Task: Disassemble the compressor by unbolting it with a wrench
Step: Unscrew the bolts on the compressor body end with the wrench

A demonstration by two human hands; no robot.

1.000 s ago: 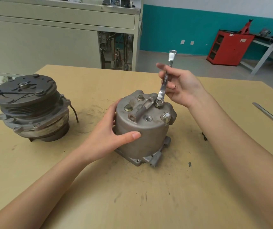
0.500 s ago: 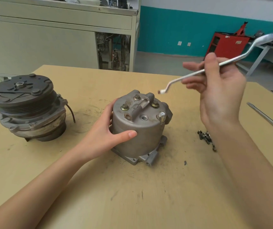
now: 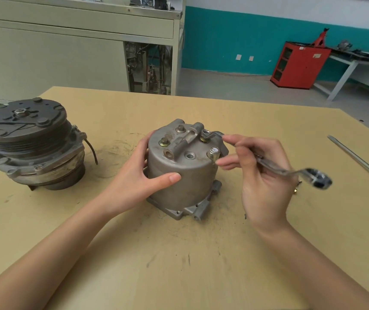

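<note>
We can read no brand or label here: the stamped marks on the wrench (image 3: 275, 168) are too blurred, and the sticker on the red cabinet (image 3: 297, 66) is too small.

We count one compressor (image 3: 185, 175), standing upright in the middle of the bench (image 3: 179, 265). On its top face we count three bolts (image 3: 164, 142) with washers, one shiny stud (image 3: 214, 151) and one open round hole (image 3: 190, 155). There is one wrench, and its small ring end sits at the rear right bolt. The other end is blurred, out beyond the fingers. The left hand (image 3: 143, 175) wraps around the left side of the compressor, with the thumb pressed on the front wall. The right hand (image 3: 261, 175) pinches the shank of the wrench between curled fingers. One pulley part (image 3: 27, 142), dark and ribbed, stands well apart at the left. One screwdriver (image 3: 355, 157) with an orange handle lies at the right edge.

The bench is tan board with dark greasy smudges around the compressor. Behind it we see a grey floor (image 3: 235, 86), one beige cabinet (image 3: 56, 59), a wall (image 3: 223, 41) painted teal below and white above, and one table with white legs (image 3: 346, 70) beside the red cabinet
</note>
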